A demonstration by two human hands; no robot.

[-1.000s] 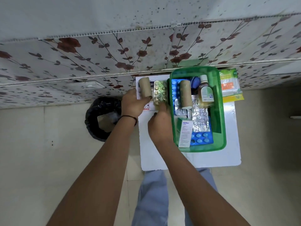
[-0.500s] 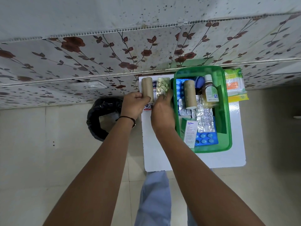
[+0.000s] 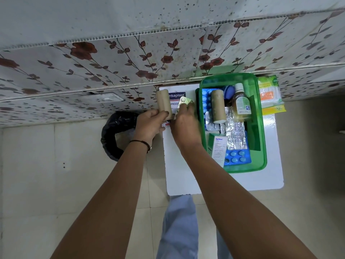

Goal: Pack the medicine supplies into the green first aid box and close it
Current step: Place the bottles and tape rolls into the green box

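The green first aid box (image 3: 261, 128) stands open on the right half of a small white table (image 3: 183, 176). It holds a tan bandage roll (image 3: 218, 106), a bottle (image 3: 241, 103), blue and silver pill strips (image 3: 236, 135) and an Optibex carton (image 3: 218, 148). My left hand (image 3: 149, 124) grips a second tan bandage roll (image 3: 164, 104) left of the box. My right hand (image 3: 184, 124) holds a greenish pill strip (image 3: 183, 101), lifted and tilted beside the box's left wall. A Hansaplast box (image 3: 176, 96) lies under both.
A green and orange packet (image 3: 270, 95) lies behind the box at the table's right rear. A black-lined bin (image 3: 117, 135) stands on the tiled floor left of the table. A floral panel wall runs behind the table.
My right hand has picked the pill strip up off the table and tilted it. My left hand stays closed around the bandage roll.
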